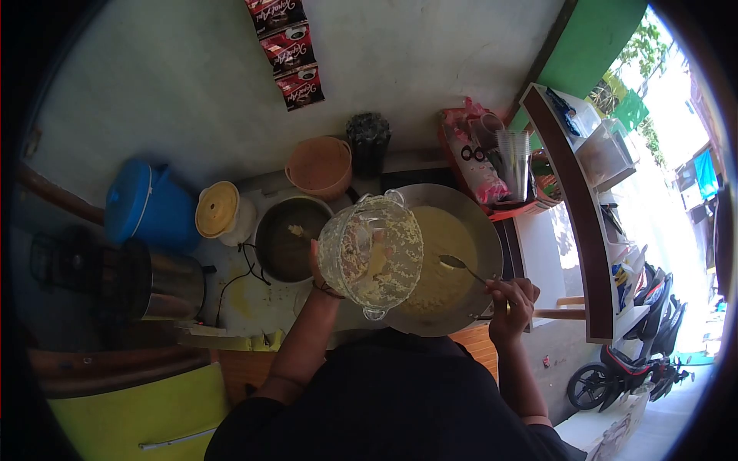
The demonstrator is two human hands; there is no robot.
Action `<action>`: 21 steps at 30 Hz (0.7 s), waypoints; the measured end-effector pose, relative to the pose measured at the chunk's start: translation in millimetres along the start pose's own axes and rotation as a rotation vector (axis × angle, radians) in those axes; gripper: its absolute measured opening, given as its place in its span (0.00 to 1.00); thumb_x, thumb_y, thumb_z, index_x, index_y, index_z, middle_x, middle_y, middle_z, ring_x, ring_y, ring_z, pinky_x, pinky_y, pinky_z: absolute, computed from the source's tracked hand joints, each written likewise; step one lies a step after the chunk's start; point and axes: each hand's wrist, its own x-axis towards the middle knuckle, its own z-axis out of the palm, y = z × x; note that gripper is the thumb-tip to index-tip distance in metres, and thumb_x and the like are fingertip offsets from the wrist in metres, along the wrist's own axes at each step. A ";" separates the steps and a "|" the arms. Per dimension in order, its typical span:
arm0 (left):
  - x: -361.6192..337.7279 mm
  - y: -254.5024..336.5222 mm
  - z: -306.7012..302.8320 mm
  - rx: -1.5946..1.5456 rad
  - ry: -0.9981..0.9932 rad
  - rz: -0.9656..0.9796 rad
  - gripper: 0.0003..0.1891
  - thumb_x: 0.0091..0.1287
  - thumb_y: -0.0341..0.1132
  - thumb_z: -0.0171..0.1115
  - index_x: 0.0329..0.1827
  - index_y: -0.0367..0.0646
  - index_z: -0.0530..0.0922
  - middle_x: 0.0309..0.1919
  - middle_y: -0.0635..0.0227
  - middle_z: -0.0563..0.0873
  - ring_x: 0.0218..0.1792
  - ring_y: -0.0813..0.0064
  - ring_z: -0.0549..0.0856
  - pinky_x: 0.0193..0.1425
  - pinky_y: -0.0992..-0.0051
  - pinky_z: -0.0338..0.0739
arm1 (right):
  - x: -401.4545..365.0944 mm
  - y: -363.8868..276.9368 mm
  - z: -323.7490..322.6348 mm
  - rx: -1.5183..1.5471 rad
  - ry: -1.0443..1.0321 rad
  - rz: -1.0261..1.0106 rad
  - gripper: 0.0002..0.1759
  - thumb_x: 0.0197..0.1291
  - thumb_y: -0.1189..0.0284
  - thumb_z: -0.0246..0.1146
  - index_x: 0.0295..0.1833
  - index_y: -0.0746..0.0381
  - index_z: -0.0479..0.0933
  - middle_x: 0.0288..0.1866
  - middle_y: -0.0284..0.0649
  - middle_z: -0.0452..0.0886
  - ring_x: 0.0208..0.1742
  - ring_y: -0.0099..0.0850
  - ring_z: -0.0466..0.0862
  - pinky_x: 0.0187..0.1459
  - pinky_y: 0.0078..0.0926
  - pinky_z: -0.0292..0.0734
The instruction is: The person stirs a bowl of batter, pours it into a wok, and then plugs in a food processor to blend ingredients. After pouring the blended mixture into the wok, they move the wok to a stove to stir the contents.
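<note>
My left hand [317, 265] holds a clear glass bowl [370, 252] tilted on its side over a large metal wok [486, 230] filled with pale yellow oil or batter. Bits of yellowish batter cling to the inside of the bowl. Most of that hand is hidden behind the bowl. My right hand [511, 300] grips the handle of a metal spoon [460, 265], whose head rests just above the liquid at the wok's right side.
A dark pot [290, 238] sits left of the wok. Behind it are an orange basket [320, 165], a yellow-lidded container [219, 209] and a blue jug [146, 203]. A steel vessel [165, 280] stands at the left. Stacked plastic cups [513, 154] and a parked motorbike [630, 361] are at the right.
</note>
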 end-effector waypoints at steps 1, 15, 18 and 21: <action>-3.1 1.2 -11.6 0.026 0.067 0.009 0.49 0.62 0.71 0.45 0.76 0.41 0.52 0.72 0.49 0.59 0.70 0.46 0.63 0.68 0.41 0.61 | 0.7 -1.5 3.4 0.120 0.053 0.056 0.09 0.66 0.70 0.57 0.40 0.62 0.81 0.30 0.32 0.84 0.37 0.27 0.74 0.48 0.27 0.64; 6.7 -9.3 16.9 0.038 -0.036 -0.067 0.52 0.59 0.72 0.50 0.77 0.44 0.47 0.74 0.46 0.53 0.72 0.41 0.58 0.67 0.38 0.61 | 10.2 -26.9 53.3 0.317 -0.307 -0.053 0.10 0.49 0.73 0.68 0.39 0.49 0.85 0.37 0.20 0.87 0.40 0.26 0.73 0.47 0.28 0.59; 4.3 -6.6 8.6 0.009 -0.010 -0.035 0.51 0.59 0.71 0.49 0.76 0.43 0.50 0.73 0.46 0.56 0.72 0.43 0.59 0.68 0.39 0.61 | 15.4 -25.1 52.1 0.384 -0.278 0.016 0.09 0.50 0.73 0.67 0.39 0.49 0.85 0.37 0.19 0.87 0.39 0.26 0.72 0.49 0.27 0.59; 0.8 -5.5 -5.2 -0.096 -0.006 0.001 0.49 0.61 0.71 0.48 0.75 0.42 0.52 0.72 0.48 0.59 0.71 0.45 0.61 0.69 0.42 0.62 | 14.9 -22.6 60.5 0.371 -0.274 0.062 0.08 0.54 0.72 0.66 0.40 0.50 0.85 0.36 0.19 0.87 0.39 0.25 0.71 0.51 0.27 0.59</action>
